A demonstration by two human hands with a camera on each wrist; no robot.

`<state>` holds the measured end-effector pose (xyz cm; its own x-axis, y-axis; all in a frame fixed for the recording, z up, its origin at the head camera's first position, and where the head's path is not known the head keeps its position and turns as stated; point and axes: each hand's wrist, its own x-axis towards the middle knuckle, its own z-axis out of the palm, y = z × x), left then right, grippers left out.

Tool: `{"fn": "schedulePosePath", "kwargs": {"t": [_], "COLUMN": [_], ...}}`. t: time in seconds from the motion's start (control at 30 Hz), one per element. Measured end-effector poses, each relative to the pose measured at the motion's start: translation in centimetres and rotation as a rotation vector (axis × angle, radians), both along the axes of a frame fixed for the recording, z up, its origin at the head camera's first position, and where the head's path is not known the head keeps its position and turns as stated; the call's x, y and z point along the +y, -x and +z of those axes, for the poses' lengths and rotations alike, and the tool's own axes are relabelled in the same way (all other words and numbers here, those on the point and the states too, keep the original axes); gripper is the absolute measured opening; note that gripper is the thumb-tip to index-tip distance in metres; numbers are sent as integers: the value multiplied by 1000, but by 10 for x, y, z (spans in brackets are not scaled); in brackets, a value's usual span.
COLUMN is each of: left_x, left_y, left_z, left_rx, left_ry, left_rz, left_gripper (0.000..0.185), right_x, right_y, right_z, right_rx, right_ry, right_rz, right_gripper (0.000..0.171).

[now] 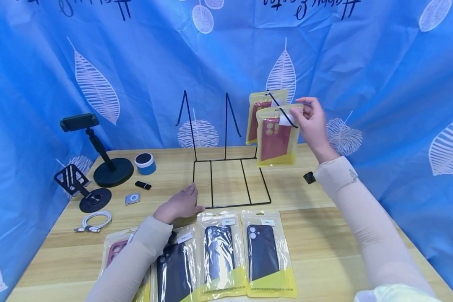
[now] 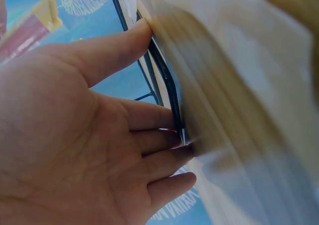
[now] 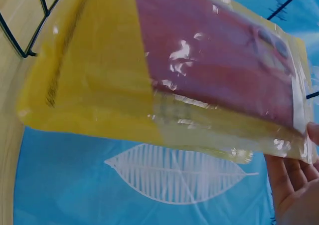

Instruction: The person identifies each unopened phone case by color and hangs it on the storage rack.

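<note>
My right hand (image 1: pixel 313 123) pinches the top right corner of a packaged pink phone case (image 1: pixel 275 138), a clear and yellow pouch that hangs on the right prong of a black wire display rack (image 1: pixel 238 205). Another pouched pink phone case (image 1: pixel 253 119) hangs behind it on the same prong. Down at the front left corner of the rack's base, my left hand (image 1: pixel 180 204) rests with fingers extended. The left wrist view shows its thumb and fingertips against the black wire (image 2: pixel 172 93). In the right wrist view the held pouch (image 3: pixel 199 55) hangs tilted across the frame.
Several pouched phone cases (image 1: pixel 262 251) lie along the front, partly under my left arm. At left stand a phone stand (image 1: pixel 113 172), a smaller stand (image 1: pixel 95 200), a blue round speaker (image 1: pixel 146 164), a coiled white cable (image 1: pixel 98 218) and small gadgets. A small black object (image 1: pixel 309 178) lies right.
</note>
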<state>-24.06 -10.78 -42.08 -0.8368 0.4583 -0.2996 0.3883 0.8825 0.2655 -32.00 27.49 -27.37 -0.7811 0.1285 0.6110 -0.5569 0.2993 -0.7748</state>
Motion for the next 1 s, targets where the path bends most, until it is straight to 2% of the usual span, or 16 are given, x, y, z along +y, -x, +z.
{"fn": "schedulePosePath", "kwargs": {"t": [0.1,0.23,0.5,0.77,1.0], "left_x": [-1,-1,-1,1,0], "left_y": [-1,-2,1,1,1], "left_z": [0,0,-3,-2,-3], "left_rx": [-1,-5,5,1,11], "left_ry": [-3,-8,-8,-6,1], "left_rz": [6,10,6,10,7], "left_gripper": [79,79,80,80,80], "right_x": [-4,-8,-14,-15,-13], "right_y": [16,31,52,61,61], "right_z": [1,1,4,4,4], "right_rx": [-45,-76,-116,-126,-143], "right_ry": [37,29,-15,-26,-106], "right_rz": [-13,-61,-157,-189,-219], "right_gripper": [25,27,32,32,40]}}
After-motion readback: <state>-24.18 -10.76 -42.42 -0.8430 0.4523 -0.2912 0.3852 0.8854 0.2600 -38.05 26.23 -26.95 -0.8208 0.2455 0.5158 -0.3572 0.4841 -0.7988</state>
